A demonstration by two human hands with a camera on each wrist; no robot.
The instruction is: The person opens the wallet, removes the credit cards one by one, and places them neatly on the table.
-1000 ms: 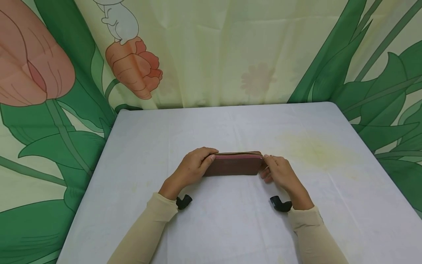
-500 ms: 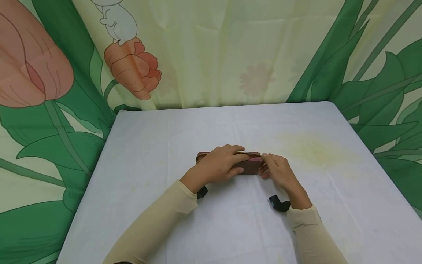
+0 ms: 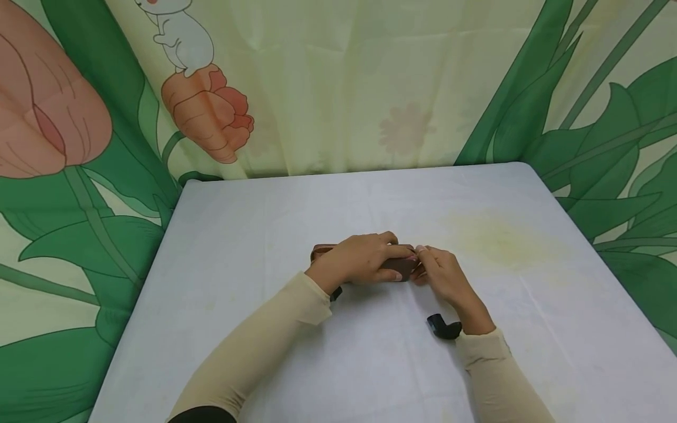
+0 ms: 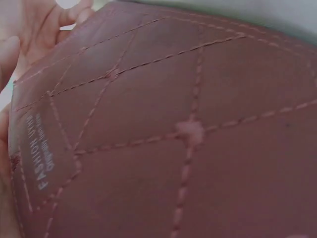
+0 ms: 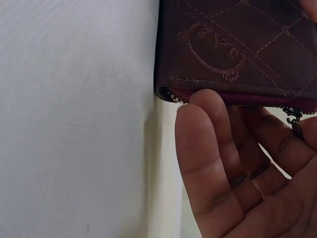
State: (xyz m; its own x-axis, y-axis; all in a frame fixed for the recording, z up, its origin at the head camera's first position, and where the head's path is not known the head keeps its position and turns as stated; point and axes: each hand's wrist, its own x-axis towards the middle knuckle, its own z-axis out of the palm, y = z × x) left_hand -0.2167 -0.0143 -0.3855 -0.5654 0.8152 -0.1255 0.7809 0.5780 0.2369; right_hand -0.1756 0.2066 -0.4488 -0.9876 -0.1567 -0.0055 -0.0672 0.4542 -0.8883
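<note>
A brown leather zip-around wallet (image 3: pixel 403 268) stands on its long edge on the white table. Pink quilted stitching and printed letters mark its side in the left wrist view. My left hand (image 3: pixel 364 258) reaches over it and grips it toward the right end, fingers on the far side and thumb on the near face. At the right corner my right hand (image 3: pixel 446 273) pinches the small metal zipper pull (image 5: pixel 296 125) between thumb and finger. Its other fingers lie along the wallet's end by the zipper (image 5: pixel 173 96). The left hand covers much of the wallet in the head view.
A white cloth covers the table (image 3: pixel 338 205), with a faint yellow stain (image 3: pixel 497 241) at the right. Behind the table hangs a printed curtain (image 3: pixel 317 88) with plants and a rabbit. A black wrist camera (image 3: pixel 443 327) sits under the right wrist.
My left hand has moved from the wallet's left end across to near its right end. The right hand has stayed at the right corner. The view has shifted slightly.
</note>
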